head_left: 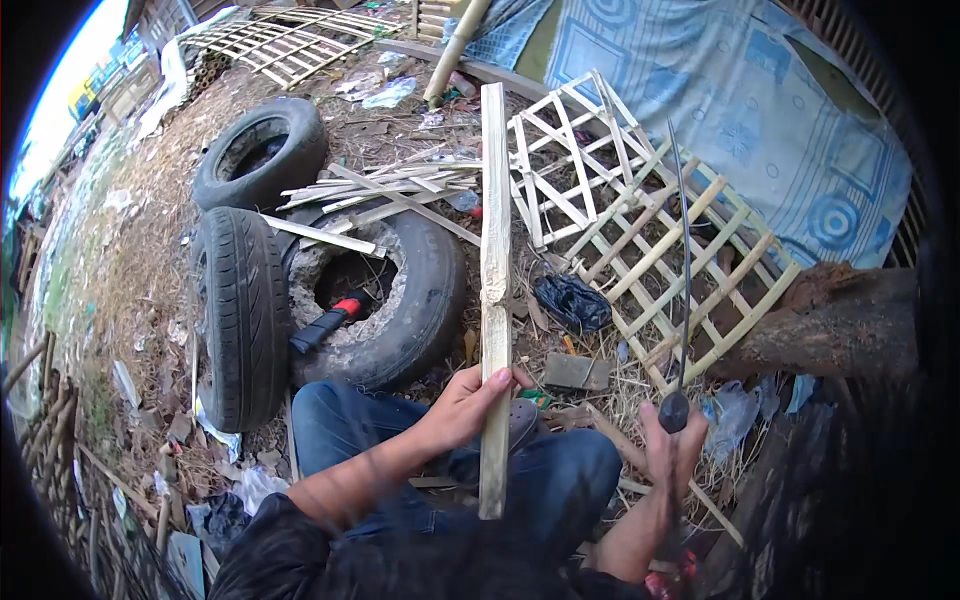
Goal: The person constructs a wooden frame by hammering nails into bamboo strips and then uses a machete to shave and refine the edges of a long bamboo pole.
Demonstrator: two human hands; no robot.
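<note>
My left hand (462,408) is closed around the lower part of a long pale split bamboo piece (495,220). The piece stands nearly upright in front of me, with a rough knot about halfway along it. In my right hand (672,445) is a machete (687,270), gripped by its dark handle. Its long thin blade points up and away, seen almost edge-on. The blade and the bamboo are apart. Beyond the blade lies a woven bamboo lattice (655,270), with a smaller lattice (533,195) of pale strips beside it.
Worn tyres (425,290) lie at the left; a tool with a red-and-black handle (330,322) rests in one. Loose bamboo strips (400,185) are piled behind. A thick log (840,325) lies at right, below a blue patterned cloth (740,120). A brick (577,372) and black plastic bag (572,302) sit ahead.
</note>
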